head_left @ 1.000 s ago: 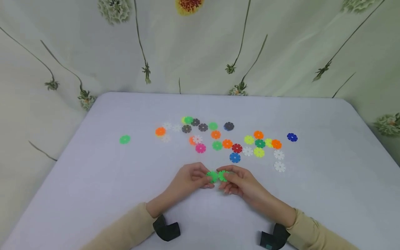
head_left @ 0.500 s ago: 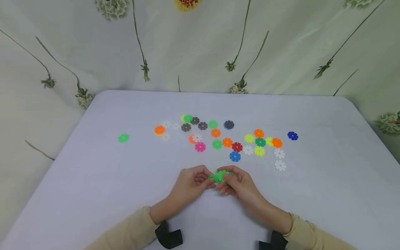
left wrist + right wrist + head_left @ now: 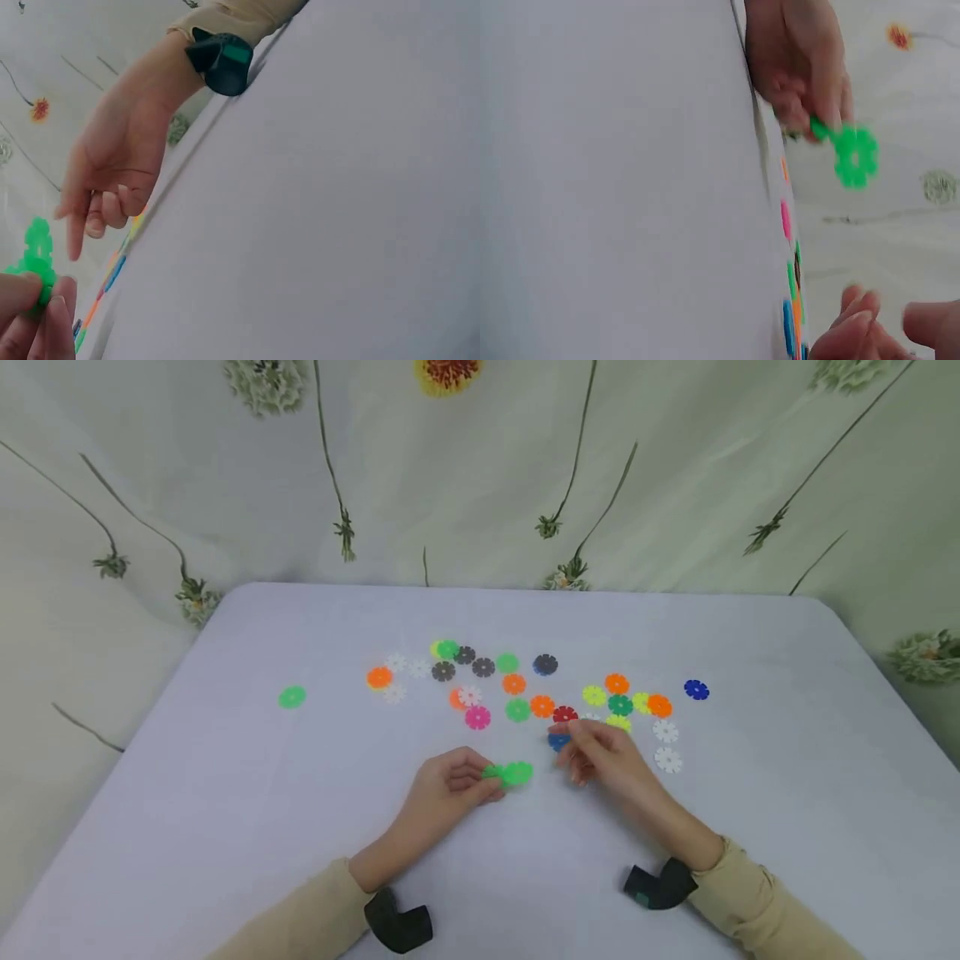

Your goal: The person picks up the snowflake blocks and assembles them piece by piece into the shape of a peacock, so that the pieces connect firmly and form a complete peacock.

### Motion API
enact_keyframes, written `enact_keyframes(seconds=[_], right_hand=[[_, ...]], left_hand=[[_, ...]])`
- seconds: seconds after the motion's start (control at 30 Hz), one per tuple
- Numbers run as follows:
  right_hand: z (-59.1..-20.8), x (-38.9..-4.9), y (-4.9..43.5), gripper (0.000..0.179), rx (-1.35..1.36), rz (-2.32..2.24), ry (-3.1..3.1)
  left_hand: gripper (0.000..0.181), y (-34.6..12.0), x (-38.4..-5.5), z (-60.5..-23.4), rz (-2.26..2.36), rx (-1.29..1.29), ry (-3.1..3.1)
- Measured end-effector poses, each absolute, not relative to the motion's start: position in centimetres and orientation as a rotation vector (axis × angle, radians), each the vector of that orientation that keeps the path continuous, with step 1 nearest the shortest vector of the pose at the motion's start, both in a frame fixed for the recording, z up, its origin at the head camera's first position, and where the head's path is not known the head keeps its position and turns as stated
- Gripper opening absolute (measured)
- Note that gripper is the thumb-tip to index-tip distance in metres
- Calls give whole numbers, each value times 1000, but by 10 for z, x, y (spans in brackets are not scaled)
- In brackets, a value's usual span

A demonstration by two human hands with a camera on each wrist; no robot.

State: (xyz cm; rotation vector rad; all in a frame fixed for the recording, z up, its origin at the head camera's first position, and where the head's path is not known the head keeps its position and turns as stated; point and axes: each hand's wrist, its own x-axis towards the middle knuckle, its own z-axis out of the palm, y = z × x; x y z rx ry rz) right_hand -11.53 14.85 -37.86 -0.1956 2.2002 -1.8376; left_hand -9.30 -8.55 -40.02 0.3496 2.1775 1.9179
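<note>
Two bright green notched plastic discs (image 3: pixel 517 773), joined at their edges, are pinched between the thumb and fingers of my left hand (image 3: pixel 447 789). In the right wrist view one green disc (image 3: pixel 856 156) projects from that hand, its centre hole showing. My right hand (image 3: pixel 611 764) holds nothing; its thumb and fingers are apart and loosely bent. It hovers to the right of the green pair, partly covering a blue disc (image 3: pixel 557 743). A red disc (image 3: pixel 565 715) lies just beyond its fingertips.
Several loose discs are scattered across the white table (image 3: pixel 225 827), including a pink disc (image 3: pixel 477 717), a dark blue disc (image 3: pixel 696 690) and white discs (image 3: pixel 668 760). Far left lies a lone green disc (image 3: pixel 292 697). Behind the table hangs a flower-print cloth (image 3: pixel 465 485).
The two green discs, apart a second ago, were brought together and are now joined in the left hand. The right hand has let go and moved right and forward, towards the loose discs.
</note>
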Motion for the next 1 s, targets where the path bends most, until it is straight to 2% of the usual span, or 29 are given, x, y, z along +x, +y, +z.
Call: enact_keyframes(seconds=[0.13, 0.27, 0.43, 0.53, 0.67, 0.87, 1.0], right_hand=[[-385, -136, 171, 26, -145, -1536, 2614], [-390, -144, 177, 29, -235, -1225, 2850], [-386, -145, 176, 29, -267, -1096, 2928], [-383, -142, 175, 24, -299, -1163, 2831], [-382, -134, 164, 14, -430, -1515, 2458], [-383, -111, 138, 15, -657, -1790, 2148], [-388, -103, 129, 13, -650, -1820, 2187]], left_hand=[[17, -91, -94, -402, 1907, 331, 2187], [18, -92, -94, -403, 1865, 355, 2240], [18, -93, -96, -403, 1892, 361, 2204], [19, -93, -96, -402, 1909, 345, 2132], [23, -93, -96, -399, 1921, 277, 1996], [25, -93, -96, -395, 1929, 217, 1884], [23, -93, -96, -393, 1930, 202, 1860]])
